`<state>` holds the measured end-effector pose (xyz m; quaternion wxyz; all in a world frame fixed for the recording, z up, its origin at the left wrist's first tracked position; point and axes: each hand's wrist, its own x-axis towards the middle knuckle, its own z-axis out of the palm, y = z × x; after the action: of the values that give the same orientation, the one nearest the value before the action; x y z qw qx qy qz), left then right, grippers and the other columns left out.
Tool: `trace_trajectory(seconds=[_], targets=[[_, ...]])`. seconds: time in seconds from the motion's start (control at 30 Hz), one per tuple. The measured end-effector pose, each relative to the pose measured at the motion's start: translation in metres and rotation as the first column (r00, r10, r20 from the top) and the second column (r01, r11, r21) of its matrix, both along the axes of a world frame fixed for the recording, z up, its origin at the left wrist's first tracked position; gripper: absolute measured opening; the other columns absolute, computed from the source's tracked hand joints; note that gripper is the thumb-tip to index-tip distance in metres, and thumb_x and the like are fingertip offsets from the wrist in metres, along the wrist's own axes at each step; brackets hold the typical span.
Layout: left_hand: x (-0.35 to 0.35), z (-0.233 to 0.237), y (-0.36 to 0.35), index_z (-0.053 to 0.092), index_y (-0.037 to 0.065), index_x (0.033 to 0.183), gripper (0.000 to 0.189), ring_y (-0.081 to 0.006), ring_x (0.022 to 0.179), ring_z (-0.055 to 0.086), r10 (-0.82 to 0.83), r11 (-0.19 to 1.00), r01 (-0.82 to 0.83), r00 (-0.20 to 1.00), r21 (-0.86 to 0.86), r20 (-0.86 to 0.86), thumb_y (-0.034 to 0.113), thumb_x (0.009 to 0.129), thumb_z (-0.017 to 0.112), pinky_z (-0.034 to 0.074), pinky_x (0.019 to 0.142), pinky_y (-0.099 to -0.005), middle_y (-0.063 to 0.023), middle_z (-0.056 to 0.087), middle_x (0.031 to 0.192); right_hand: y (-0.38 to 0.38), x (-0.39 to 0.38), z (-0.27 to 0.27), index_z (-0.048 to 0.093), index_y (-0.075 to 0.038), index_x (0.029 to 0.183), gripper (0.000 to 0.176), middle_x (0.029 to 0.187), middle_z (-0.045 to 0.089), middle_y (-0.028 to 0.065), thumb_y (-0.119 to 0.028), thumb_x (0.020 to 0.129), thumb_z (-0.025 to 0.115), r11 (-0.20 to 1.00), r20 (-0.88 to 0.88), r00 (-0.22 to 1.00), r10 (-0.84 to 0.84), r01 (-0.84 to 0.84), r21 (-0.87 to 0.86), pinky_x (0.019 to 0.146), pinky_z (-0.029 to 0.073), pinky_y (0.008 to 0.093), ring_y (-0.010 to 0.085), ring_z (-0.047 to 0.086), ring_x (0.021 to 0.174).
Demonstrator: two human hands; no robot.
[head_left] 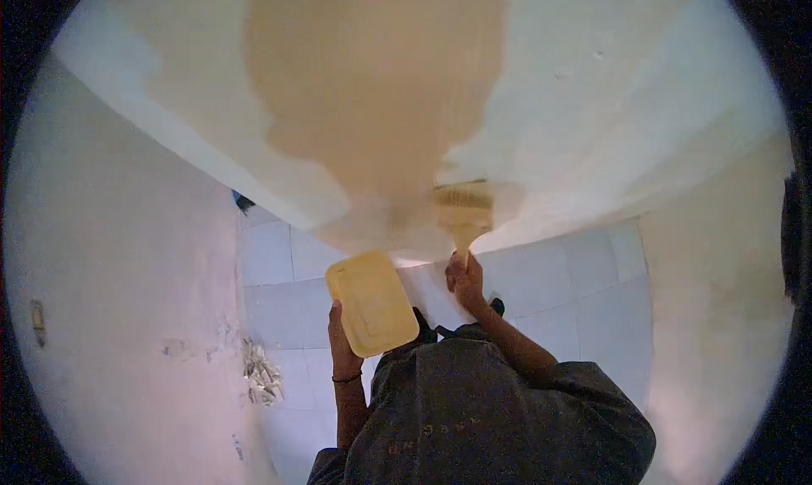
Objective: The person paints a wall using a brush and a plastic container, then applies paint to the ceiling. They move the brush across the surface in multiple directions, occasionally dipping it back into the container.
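My right hand (464, 284) is wrapped round the handle of a wide paintbrush (464, 217). The bristles point away from me and overlap the lower part of the wall (584, 104) in front. A large tan painted patch (376, 71) spreads over that wall, narrowing downward beside the brush. On the other side, my left hand (337, 326) grips a yellow rectangular plastic tub (372, 303) by its left edge. My left thumb shows at the tub's side, and the other fingers are hidden beneath it.
Pale floor tiles (541, 269) lie below, between a left side wall (135, 274) and a right side wall (710, 299). A heap of whitish scraps (263, 372) rests at the foot of the left wall. A small dark object (243, 202) sits at the far left corner.
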<state>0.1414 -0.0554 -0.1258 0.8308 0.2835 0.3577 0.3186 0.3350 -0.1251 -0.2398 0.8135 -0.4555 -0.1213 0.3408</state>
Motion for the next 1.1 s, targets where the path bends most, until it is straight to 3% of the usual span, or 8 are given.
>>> trace_trajectory(seconds=[0.2,0.3,0.37,0.43,0.67,0.9,0.97,1.1], targets=[[0.023,0.019,-0.009,0.031,0.003,0.120,0.051,-0.0252,0.101,0.048,-0.075,0.997,0.075,0.996,0.006,0.044,0.040,0.085,0.031,0.042,0.084,-0.0389,-0.0139,0.045,0.112,-0.057,-0.017,-0.035,0.040,-0.010,0.072,0.028,0.049,0.039,-0.0014,-0.035,0.082,0.048,0.904,-0.374,0.902,0.215,-0.329,-0.273,0.027,0.025,0.0210,0.0068,0.036,0.035],[0.057,0.028,-0.028,0.031,0.003,0.120,0.051,-0.0248,0.102,0.047,-0.161,0.982,0.165,0.986,0.095,-0.049,0.040,0.085,0.032,0.042,0.084,-0.0383,-0.0132,0.045,0.113,-0.087,0.018,-0.072,0.043,-0.010,0.073,0.029,0.049,0.039,-0.0022,-0.037,0.081,0.049,0.877,-0.826,0.538,0.169,-0.465,-0.124,0.027,0.026,0.0200,0.0070,0.036,0.034],[0.078,0.033,-0.041,0.035,0.007,0.118,0.048,-0.0227,0.098,0.047,-0.195,0.981,0.195,0.980,0.017,-0.030,0.040,0.084,0.036,0.042,0.081,-0.0392,-0.0095,0.046,0.109,-0.104,0.040,-0.086,0.045,-0.008,0.076,0.030,0.049,0.040,-0.0023,-0.037,0.081,0.049,0.956,-0.701,0.685,0.198,-0.293,-0.016,0.027,0.027,0.0184,0.0067,0.038,0.035],[0.089,0.045,-0.058,0.035,0.007,0.118,0.046,-0.0224,0.098,0.047,-0.275,0.961,0.276,0.960,0.006,-0.047,0.039,0.085,0.035,0.042,0.081,-0.0389,-0.0094,0.046,0.109,-0.126,0.074,0.026,0.045,-0.006,0.077,0.029,0.049,0.038,-0.0020,-0.034,0.082,0.047,0.909,-0.432,0.896,0.101,-0.260,-0.326,0.028,0.026,0.0177,0.0060,0.036,0.036],[0.010,0.196,-0.007,0.030,0.004,0.122,0.052,-0.0245,0.106,0.044,-0.455,0.863,0.457,0.888,0.215,-0.065,0.040,0.085,0.032,0.038,0.087,-0.0385,-0.0119,0.042,0.117,-0.118,-0.018,0.353,0.045,-0.005,0.082,0.025,0.052,0.031,-0.0043,-0.030,0.085,0.044,0.941,-0.096,0.969,0.227,-0.244,-0.235,0.033,0.019,0.0176,0.0038,0.025,0.038],[0.047,0.188,-0.044,0.031,0.004,0.120,0.049,-0.0239,0.105,0.043,-0.503,0.864,0.501,0.860,0.049,0.087,0.040,0.086,0.029,0.038,0.087,-0.0386,-0.0120,0.042,0.116,-0.164,-0.042,0.413,0.051,-0.006,0.091,0.034,0.059,0.042,-0.0021,-0.039,0.081,0.047,0.866,0.121,0.900,0.419,-0.356,-0.350,0.047,0.034,0.0208,0.0057,0.040,0.056],[0.046,0.178,-0.039,0.032,0.004,0.119,0.050,-0.0243,0.105,0.043,-0.493,0.764,0.501,0.860,0.407,-0.133,0.041,0.086,0.030,0.038,0.087,-0.0389,-0.0121,0.042,0.116,-0.154,-0.065,0.396,0.051,-0.006,0.089,0.036,0.059,0.043,-0.0016,-0.041,0.081,0.046,0.865,0.133,0.913,0.384,-0.306,-0.397,0.046,0.035,0.0233,0.0067,0.042,0.055],[0.084,0.165,-0.063,0.031,0.004,0.120,0.050,-0.0247,0.105,0.043,-0.534,0.742,0.517,0.841,0.426,-0.091,0.041,0.085,0.031,0.038,0.086,-0.0396,-0.0123,0.041,0.117,-0.179,-0.084,0.335,0.048,-0.005,0.091,0.028,0.059,0.037,-0.0044,-0.031,0.082,0.048,0.852,-0.048,0.957,0.288,-0.278,-0.444,0.037,0.026,0.0184,0.0025,0.031,0.044]])
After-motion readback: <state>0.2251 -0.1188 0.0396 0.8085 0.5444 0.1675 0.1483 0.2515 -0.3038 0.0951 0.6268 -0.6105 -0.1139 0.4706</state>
